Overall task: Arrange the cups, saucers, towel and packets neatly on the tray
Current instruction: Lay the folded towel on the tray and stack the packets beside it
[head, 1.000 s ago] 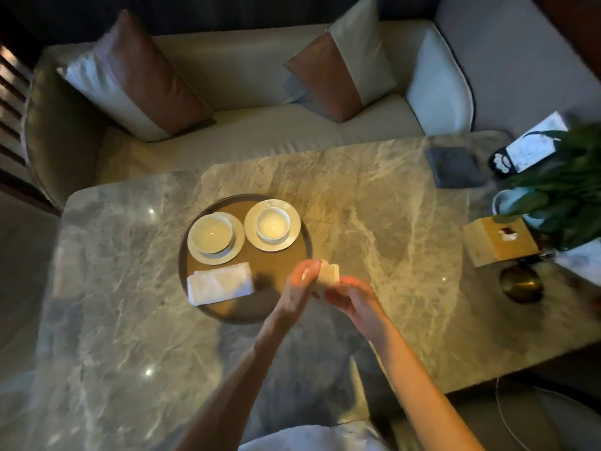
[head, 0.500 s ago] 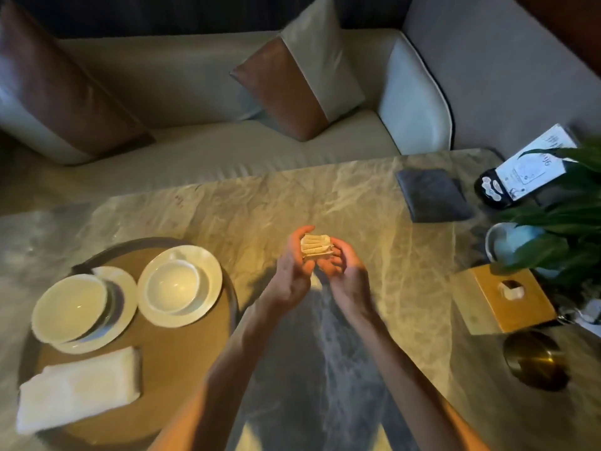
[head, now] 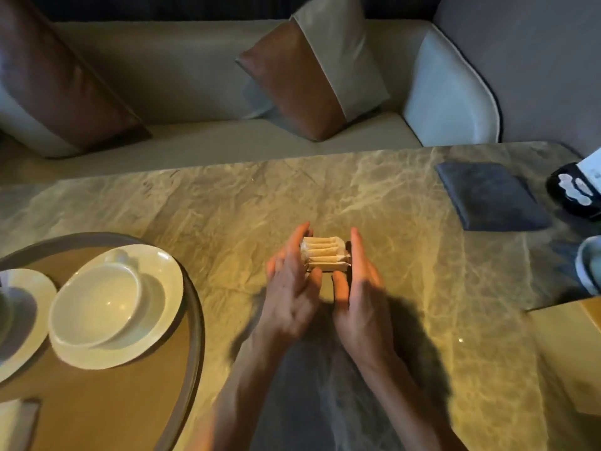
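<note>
Nearest, bottom left: corner of white towel (head: 13, 424) on the round tray (head: 195, 320), cut by the frame. The tray's rim runs close to the bench's (head: 422, 288) near edge. On the tray an empty white cup (head: 97, 307) sits on its saucer (head: 162, 281); a second saucer (head: 29, 294) is cut off at left. Open marble lies between tray and hands.

Mid-bench: left hand (head: 292, 288) and right hand (head: 361, 297) face each other, fingers straight and together, pressing the packets (head: 325, 253), a small stack, from both sides. Can't tell if the stack touches the bench. No print readable.

Right edge: wooden box (head: 566, 349). Farther right: dark square pad (head: 487, 196) and a black holder (head: 572, 193) with a card, writing blurred. Beyond: sofa (head: 201, 83) with cushion (head: 312, 76).
</note>
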Demonstrator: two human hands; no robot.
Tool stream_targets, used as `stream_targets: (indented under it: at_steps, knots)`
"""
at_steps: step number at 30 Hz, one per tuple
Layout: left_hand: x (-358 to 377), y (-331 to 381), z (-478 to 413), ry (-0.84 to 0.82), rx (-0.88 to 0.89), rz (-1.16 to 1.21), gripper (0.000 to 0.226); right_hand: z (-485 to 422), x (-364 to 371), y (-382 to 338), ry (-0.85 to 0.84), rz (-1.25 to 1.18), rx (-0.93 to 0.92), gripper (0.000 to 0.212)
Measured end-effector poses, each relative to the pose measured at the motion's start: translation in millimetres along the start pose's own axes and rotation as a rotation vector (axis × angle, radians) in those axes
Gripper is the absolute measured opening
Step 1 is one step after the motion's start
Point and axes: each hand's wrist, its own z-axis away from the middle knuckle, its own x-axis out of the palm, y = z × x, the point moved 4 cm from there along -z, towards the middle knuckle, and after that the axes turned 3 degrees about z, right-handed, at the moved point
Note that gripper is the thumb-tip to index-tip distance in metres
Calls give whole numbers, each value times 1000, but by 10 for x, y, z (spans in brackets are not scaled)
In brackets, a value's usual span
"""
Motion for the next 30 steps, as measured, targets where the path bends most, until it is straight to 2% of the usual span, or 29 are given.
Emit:
stream_targets:
  at_steps: [4,7,10,18,30]
  knots:
    - [20,-30,39,49,-5,-12,50,-3,14,-16,-34,29,-62,64]
    - [40,-19,41,55,-22,-31,51,2,19,-26,-37,27,-92,65]
    - [77,11,60,30,-28,-149,55,38,37,-31,-20,33,-99,57]
    - [197,-2,60,-46,-55,-445,61,50,51,-31,-24,55,-76,55]
    - [180,21,65,-46,10,-497,58,54,73,47,-32,80,7,53]
